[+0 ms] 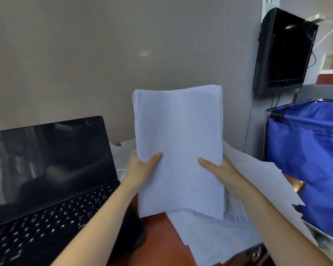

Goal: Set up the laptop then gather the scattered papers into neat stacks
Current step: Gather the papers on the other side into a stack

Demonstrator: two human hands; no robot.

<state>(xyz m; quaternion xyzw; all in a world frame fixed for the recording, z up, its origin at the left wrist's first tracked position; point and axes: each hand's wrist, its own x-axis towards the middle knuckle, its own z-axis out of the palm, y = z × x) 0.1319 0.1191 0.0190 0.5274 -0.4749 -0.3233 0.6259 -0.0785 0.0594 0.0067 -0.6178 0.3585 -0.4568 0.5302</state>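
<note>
The tabletop carries an open laptop at eight o'clock and loose papers at five. A stack stands upright at centre. The left hand and right hand pinch its sides, thumbs in front, fingers hidden behind. The gathering step is in hand; next, probably squaring the stack and laying it flat.

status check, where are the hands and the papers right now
Left hand and right hand grip paper stack upright above desk. Laptop open, screen dark. Loose papers lie scattered underneath.
</note>
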